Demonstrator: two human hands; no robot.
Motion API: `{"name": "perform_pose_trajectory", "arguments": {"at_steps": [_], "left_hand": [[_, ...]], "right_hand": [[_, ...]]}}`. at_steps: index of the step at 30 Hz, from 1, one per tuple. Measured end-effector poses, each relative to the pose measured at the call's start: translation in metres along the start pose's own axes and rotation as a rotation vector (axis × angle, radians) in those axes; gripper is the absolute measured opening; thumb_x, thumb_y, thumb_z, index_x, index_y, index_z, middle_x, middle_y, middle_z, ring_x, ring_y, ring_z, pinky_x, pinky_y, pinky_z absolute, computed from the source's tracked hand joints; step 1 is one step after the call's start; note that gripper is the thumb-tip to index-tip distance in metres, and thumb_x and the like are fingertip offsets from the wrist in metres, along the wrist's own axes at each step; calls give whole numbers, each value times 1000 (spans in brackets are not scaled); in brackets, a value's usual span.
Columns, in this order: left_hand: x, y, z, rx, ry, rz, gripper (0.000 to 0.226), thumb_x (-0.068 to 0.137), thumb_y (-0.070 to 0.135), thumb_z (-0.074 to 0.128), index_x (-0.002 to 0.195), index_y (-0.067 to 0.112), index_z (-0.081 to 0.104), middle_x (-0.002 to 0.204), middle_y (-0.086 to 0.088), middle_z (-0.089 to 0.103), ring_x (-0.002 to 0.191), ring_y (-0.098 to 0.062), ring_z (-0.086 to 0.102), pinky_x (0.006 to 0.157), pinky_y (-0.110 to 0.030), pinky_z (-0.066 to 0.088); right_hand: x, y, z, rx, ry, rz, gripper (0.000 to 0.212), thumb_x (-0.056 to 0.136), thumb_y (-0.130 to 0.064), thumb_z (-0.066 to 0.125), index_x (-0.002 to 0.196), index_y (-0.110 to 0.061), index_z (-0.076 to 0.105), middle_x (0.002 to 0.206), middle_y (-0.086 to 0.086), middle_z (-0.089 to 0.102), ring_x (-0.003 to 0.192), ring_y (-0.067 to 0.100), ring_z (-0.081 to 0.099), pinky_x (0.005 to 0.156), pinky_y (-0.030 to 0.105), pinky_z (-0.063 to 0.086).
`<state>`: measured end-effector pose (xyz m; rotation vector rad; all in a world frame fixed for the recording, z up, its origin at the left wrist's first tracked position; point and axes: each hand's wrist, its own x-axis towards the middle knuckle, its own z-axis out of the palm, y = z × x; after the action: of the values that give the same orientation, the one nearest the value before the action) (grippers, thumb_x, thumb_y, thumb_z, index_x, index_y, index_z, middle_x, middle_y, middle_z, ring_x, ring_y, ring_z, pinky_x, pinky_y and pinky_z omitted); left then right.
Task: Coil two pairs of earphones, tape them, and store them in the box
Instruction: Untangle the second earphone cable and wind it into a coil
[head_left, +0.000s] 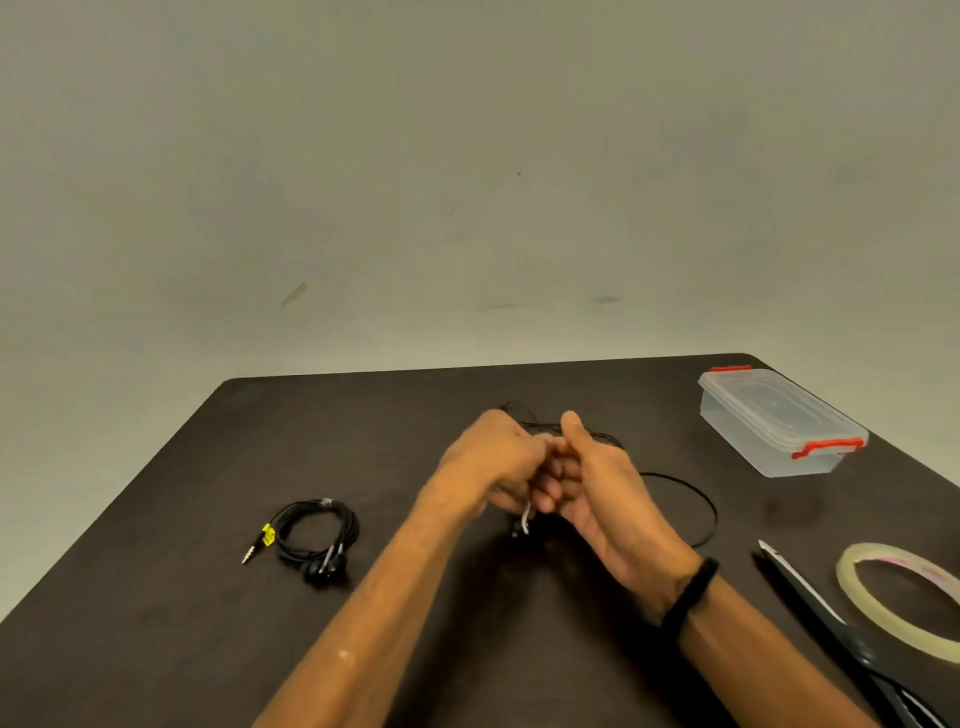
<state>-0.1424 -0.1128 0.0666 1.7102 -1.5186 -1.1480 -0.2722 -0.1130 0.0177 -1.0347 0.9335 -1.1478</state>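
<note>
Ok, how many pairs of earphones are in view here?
2. One coiled pair lies on the table, left of the hands. The second pair is held between both hands, its cable trailing rightward; most of it is hidden.

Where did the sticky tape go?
In the head view, the roll of clear tape lies flat at the table's right edge, just right of the scissors and nearer the person than the closed plastic box.
</note>
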Motion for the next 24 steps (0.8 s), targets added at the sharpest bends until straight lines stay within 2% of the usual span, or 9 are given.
{"name": "perform_pose_trajectory", "arguments": {"at_steps": [3, 5, 8, 10, 14, 18, 20, 22, 24], "left_hand": [[-2, -4, 13, -36, -92, -24, 37, 108, 26, 50, 107, -3, 74, 96, -20, 79, 81, -25, 77, 78, -35, 65], [-4, -4, 9, -57, -110, 3, 36, 108, 24, 51, 109, -4, 73, 101, -21, 78, 86, -27, 77, 77, -32, 65], [-3, -4, -4, -80, -126, 95, 34, 107, 23, 56, 107, -5, 75, 94, -19, 79, 78, -21, 77, 77, -30, 65], [-4, -4, -7, -55, -154, 119, 30, 106, 18, 57, 109, -6, 74, 92, -20, 78, 78, -22, 76, 77, -31, 66], [-2, -5, -3, 202, -74, 132, 23, 102, 11, 58, 96, 0, 77, 86, -15, 81, 82, -26, 80, 80, -36, 66], [-6, 12, -21, 487, -33, 173, 15, 91, 22, 76, 84, 11, 81, 70, -3, 79, 61, -10, 76, 60, -20, 61], [-5, 21, -33, 595, 217, 292, 15, 90, 31, 77, 84, 18, 81, 66, 6, 74, 62, -8, 72, 64, -22, 58], [-2, 23, -34, 564, 420, 479, 21, 97, 39, 67, 96, 21, 78, 82, 9, 73, 76, -7, 67, 71, -21, 50], [2, 17, -25, 445, 273, 574, 30, 105, 43, 53, 106, 24, 75, 99, 8, 76, 90, -8, 67, 77, -21, 50]], "right_hand": [[3, -2, -8, 127, -32, 141, 33, 108, -25, 53, 100, -3, 75, 79, 10, 70, 68, 18, 68, 64, 33, 59], [1, -6, -9, 169, -50, 176, 34, 109, -19, 50, 93, -5, 76, 81, 10, 74, 71, 18, 73, 68, 35, 64], [1, -10, -8, 279, -72, 192, 34, 110, -20, 50, 98, -1, 75, 88, 14, 75, 84, 25, 74, 94, 45, 60], [0, -10, -6, 338, -101, 212, 31, 108, -24, 54, 106, 2, 72, 91, 15, 73, 90, 27, 72, 102, 48, 54], [-6, -6, 1, 308, -174, 242, 28, 106, -20, 56, 105, 3, 73, 86, 18, 68, 76, 25, 68, 69, 37, 66], [-7, -9, -1, 275, -245, 241, 32, 110, -16, 46, 110, 6, 70, 96, 27, 68, 91, 39, 73, 79, 41, 67], [-6, -11, -2, 259, -225, 242, 33, 112, -20, 44, 110, 0, 71, 95, 20, 75, 81, 28, 77, 72, 37, 66], [-6, -14, -3, 227, -204, 246, 28, 111, -24, 46, 104, -8, 68, 76, 7, 70, 54, 13, 62, 49, 25, 54], [-5, -16, -7, 295, -237, 256, 28, 110, -28, 46, 94, -13, 63, 62, 0, 52, 40, 6, 39, 38, 19, 32]]}}
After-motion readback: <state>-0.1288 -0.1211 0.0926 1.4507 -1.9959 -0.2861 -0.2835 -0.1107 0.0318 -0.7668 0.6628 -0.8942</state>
